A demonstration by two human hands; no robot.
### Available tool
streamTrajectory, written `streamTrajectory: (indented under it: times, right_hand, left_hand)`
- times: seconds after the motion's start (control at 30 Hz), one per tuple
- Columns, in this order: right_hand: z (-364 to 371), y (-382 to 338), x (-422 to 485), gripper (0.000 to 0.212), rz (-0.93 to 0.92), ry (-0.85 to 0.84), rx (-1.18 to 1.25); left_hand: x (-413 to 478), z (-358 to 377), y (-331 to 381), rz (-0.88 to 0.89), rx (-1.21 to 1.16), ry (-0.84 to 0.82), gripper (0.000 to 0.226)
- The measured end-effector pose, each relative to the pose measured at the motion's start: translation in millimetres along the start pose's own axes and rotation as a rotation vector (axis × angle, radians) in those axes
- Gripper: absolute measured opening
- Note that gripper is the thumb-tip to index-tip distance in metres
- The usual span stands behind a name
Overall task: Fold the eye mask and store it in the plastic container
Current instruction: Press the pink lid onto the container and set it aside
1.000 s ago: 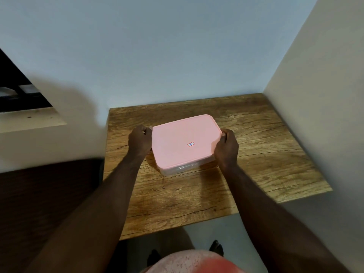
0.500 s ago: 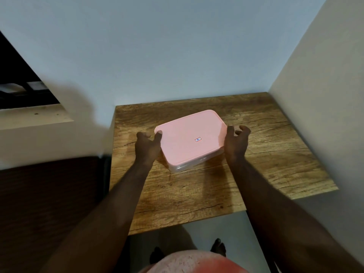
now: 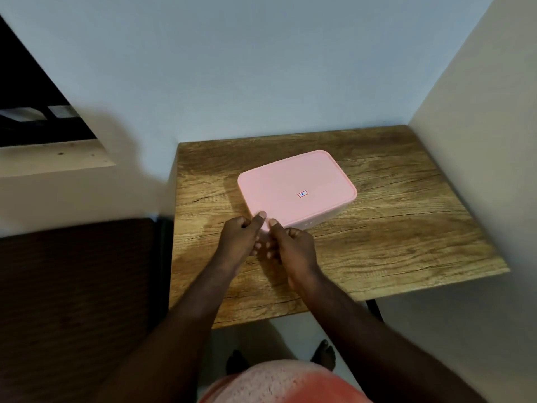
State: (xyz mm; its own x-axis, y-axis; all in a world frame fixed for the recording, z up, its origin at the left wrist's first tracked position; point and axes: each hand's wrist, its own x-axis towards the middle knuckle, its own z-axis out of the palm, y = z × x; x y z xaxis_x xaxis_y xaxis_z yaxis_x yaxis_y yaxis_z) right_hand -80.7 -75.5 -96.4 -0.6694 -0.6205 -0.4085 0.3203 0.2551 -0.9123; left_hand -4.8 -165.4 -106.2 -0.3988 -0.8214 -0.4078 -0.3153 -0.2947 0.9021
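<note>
A clear plastic container with a pink lid sits on the wooden table, its lid on. Both hands are together at the container's near left corner. My left hand has its thumb on top of the lid's corner and its fingers curled below. My right hand is next to it, thumb at the lid's rim, fingers curled under the corner. No eye mask is in view.
The table stands in a corner, with a pale wall behind and another wall to the right. A dark brown surface lies to the left of the table. My bare feet show on the floor below.
Both hands left the container's left and right sides and came together at its near left corner. The container looks shifted slightly on the table as the view moved.
</note>
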Motion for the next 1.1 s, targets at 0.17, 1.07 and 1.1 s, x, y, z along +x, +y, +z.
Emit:
streamTrajectory:
  times: [0.17,1.07,1.1]
  right_hand:
    - [5.1,4.2,1.9,0.038,-0.036,0.013,0.023]
    - [-55.1,0.6,43.2,0.038,0.006,0.263,0.1]
    - [-45.2,7.8,33.9,0.043,0.026,0.222,0.103]
  left_hand:
    - [3.7,-0.9,-0.2,0.021,0.025,-0.019,0.039]
    - [-3.9,5.2,12.2,-0.108,0.003,-0.291,0.025]
    - [-6.2,10.8,10.3,-0.105,-0.001,-0.284,0.025]
